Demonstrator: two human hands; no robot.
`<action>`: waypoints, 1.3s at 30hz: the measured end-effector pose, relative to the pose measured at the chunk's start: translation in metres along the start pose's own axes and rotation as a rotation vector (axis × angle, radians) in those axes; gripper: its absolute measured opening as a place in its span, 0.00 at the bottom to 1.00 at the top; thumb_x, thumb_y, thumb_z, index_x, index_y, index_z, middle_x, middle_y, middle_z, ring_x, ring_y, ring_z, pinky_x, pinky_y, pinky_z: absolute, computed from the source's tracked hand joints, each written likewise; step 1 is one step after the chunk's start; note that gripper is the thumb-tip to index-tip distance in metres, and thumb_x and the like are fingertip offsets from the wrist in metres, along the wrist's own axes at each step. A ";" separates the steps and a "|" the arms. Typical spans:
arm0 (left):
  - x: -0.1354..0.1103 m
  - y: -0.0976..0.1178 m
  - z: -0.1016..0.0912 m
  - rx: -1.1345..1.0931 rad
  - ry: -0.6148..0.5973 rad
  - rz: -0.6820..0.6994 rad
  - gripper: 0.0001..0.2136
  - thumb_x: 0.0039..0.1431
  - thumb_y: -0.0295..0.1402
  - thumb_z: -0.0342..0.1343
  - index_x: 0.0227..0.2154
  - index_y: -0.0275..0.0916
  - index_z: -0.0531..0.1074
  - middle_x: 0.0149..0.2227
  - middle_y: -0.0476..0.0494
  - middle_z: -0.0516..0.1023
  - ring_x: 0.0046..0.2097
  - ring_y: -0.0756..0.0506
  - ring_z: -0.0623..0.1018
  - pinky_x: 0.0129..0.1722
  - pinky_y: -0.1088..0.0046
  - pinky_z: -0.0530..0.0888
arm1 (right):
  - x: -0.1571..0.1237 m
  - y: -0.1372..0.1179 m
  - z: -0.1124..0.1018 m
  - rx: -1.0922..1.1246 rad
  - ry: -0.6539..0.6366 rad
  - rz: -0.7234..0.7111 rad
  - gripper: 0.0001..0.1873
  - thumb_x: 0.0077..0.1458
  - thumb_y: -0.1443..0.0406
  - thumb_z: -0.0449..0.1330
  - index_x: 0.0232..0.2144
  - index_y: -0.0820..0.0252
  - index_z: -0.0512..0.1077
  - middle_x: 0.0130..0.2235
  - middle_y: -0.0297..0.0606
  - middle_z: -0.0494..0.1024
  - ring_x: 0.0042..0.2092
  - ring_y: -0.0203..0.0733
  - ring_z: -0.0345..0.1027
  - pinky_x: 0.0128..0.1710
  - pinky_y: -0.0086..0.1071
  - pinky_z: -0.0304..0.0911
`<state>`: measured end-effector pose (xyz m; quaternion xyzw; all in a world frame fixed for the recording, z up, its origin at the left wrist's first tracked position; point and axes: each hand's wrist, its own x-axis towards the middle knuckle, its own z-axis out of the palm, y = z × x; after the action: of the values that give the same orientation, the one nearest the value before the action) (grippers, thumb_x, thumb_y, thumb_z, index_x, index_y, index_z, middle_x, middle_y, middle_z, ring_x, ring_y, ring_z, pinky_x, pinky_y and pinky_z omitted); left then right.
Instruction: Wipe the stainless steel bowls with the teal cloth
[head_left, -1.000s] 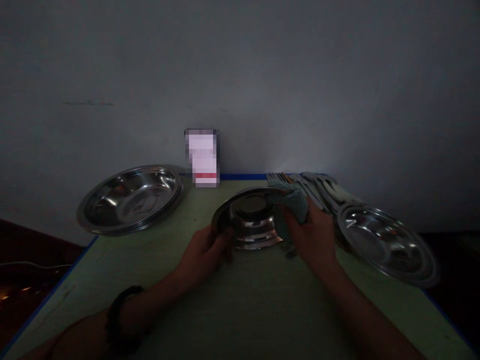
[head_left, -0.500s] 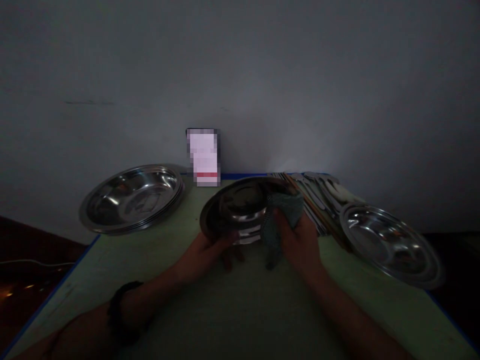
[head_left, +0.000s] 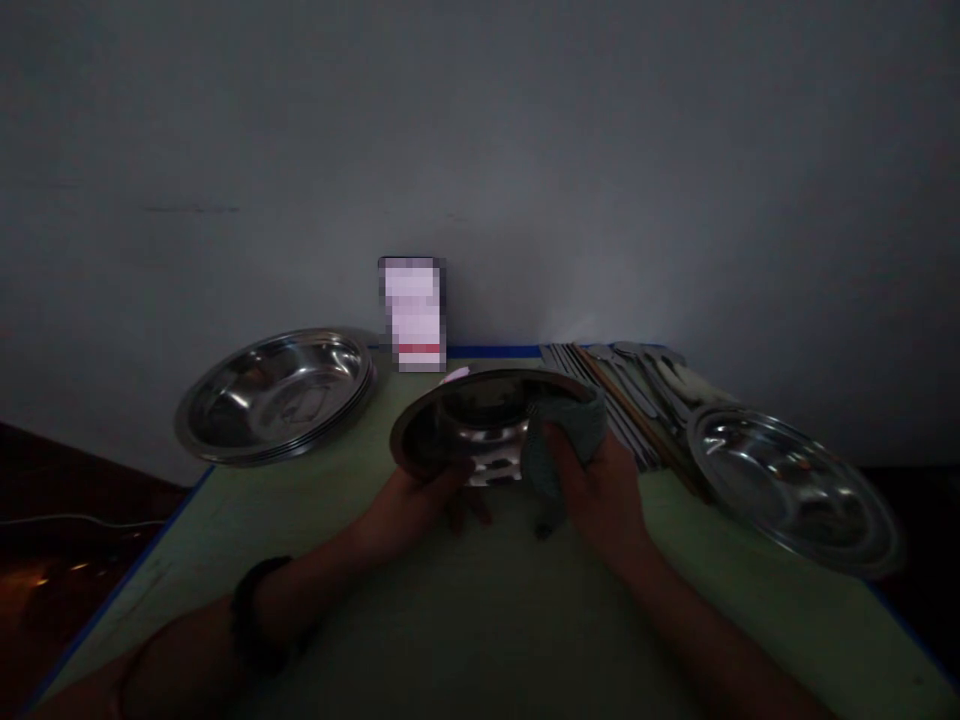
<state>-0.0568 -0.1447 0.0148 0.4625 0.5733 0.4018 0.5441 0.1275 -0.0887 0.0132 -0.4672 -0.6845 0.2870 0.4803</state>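
Note:
A shiny metal bowl [head_left: 487, 415] is held up, tilted, over the middle of the table. My left hand [head_left: 424, 495] grips its near left rim, thumb on the inside and fingers underneath. On the right side, my right hand [head_left: 596, 490] is closed on a grey-green cloth [head_left: 566, 440]. That cloth lies over the bowl's right rim and inner wall, and its lower end hangs below the bowl. The right fingertips are hidden behind the cloth and the rim.
Nested metal bowls [head_left: 277, 395] stand at the left, and another metal bowl [head_left: 787, 490] lies at the right edge. Chopsticks [head_left: 622, 420] and several spoons [head_left: 645, 385] lie between. A phone [head_left: 416, 315] with a blurred screen leans against the wall [head_left: 480, 150]. The green table [head_left: 480, 620] has blue edging.
The bowl in my hands has tipped slightly, its far rim now lower in view. Both hands keep their hold on the bowl and cloth. The whole view has shifted a little.

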 end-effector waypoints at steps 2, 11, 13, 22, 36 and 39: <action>0.002 -0.001 -0.001 -0.024 0.001 -0.001 0.13 0.55 0.42 0.53 0.28 0.35 0.72 0.21 0.44 0.79 0.19 0.51 0.72 0.22 0.75 0.68 | -0.003 0.002 0.005 0.027 -0.018 0.041 0.14 0.57 0.55 0.54 0.34 0.58 0.72 0.30 0.37 0.77 0.31 0.42 0.70 0.31 0.34 0.65; 0.007 -0.001 -0.001 -0.120 -0.042 -0.055 0.20 0.52 0.52 0.51 0.30 0.36 0.67 0.15 0.46 0.74 0.14 0.49 0.70 0.12 0.77 0.63 | 0.011 0.017 0.018 0.032 0.020 0.051 0.14 0.56 0.55 0.54 0.36 0.58 0.71 0.33 0.38 0.77 0.36 0.45 0.70 0.36 0.38 0.65; 0.011 -0.002 -0.002 -0.101 0.035 -0.041 0.19 0.53 0.51 0.50 0.30 0.37 0.65 0.13 0.49 0.72 0.13 0.50 0.68 0.11 0.78 0.62 | 0.017 0.020 0.023 0.033 -0.006 0.057 0.15 0.56 0.54 0.54 0.36 0.59 0.71 0.33 0.38 0.77 0.35 0.45 0.70 0.36 0.39 0.65; 0.014 -0.001 -0.007 0.056 0.210 0.101 0.14 0.55 0.45 0.54 0.34 0.38 0.66 0.14 0.57 0.65 0.13 0.53 0.63 0.12 0.80 0.59 | 0.023 0.023 0.028 0.064 -0.044 0.087 0.17 0.57 0.53 0.53 0.36 0.60 0.72 0.31 0.38 0.76 0.33 0.43 0.68 0.35 0.37 0.63; 0.012 -0.003 -0.014 0.236 0.089 0.156 0.13 0.55 0.43 0.54 0.25 0.39 0.66 0.15 0.55 0.65 0.17 0.53 0.65 0.17 0.78 0.63 | 0.020 0.021 0.026 0.066 -0.017 0.104 0.16 0.56 0.53 0.54 0.33 0.60 0.72 0.28 0.34 0.75 0.31 0.41 0.67 0.31 0.33 0.62; 0.012 -0.001 -0.014 0.210 0.054 0.165 0.13 0.55 0.43 0.55 0.23 0.38 0.65 0.15 0.54 0.66 0.18 0.53 0.65 0.17 0.79 0.62 | 0.020 0.022 0.027 0.064 -0.017 0.115 0.17 0.55 0.53 0.54 0.34 0.60 0.73 0.30 0.36 0.75 0.32 0.43 0.69 0.33 0.35 0.63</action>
<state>-0.0708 -0.1332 0.0120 0.5516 0.5867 0.3951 0.4422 0.1085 -0.0598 -0.0071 -0.4877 -0.6511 0.3399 0.4719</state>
